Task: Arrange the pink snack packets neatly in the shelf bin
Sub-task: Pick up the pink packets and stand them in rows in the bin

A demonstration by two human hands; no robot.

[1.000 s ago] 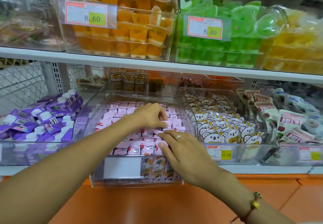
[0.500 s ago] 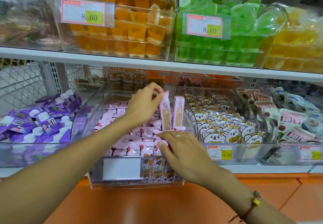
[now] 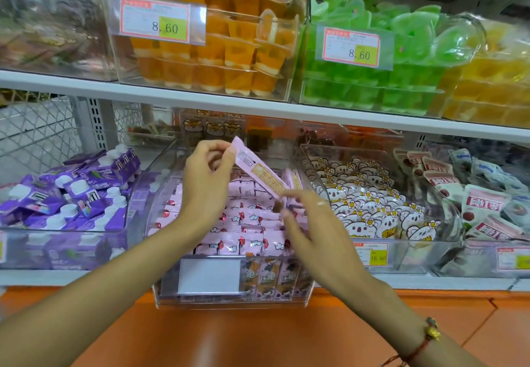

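Left hand [image 3: 208, 177] pinching pink snack packet [image 3: 259, 173] by top end, back side facing me, tilted over clear shelf bin [image 3: 229, 299], guessing to flip it. Right hand [image 3: 312, 223] blurry under lower end, fingers loose, grip unclear. Other packets in rows below.

1 second ago my left hand [image 3: 208, 179] lay curled on the pink snack packets [image 3: 246, 223] in the shelf bin [image 3: 229, 299], knuckles down. It then rose with 2 packets standing upright beside it. Now it is higher, and I pinch the top corner of 1 pink packet [image 3: 259, 173], tilted down to the right above the rows. My right hand [image 3: 318, 232], flat on the front rows before, has lifted, and its blurred fingertips [image 3: 288, 196] meet the packet's lower end.
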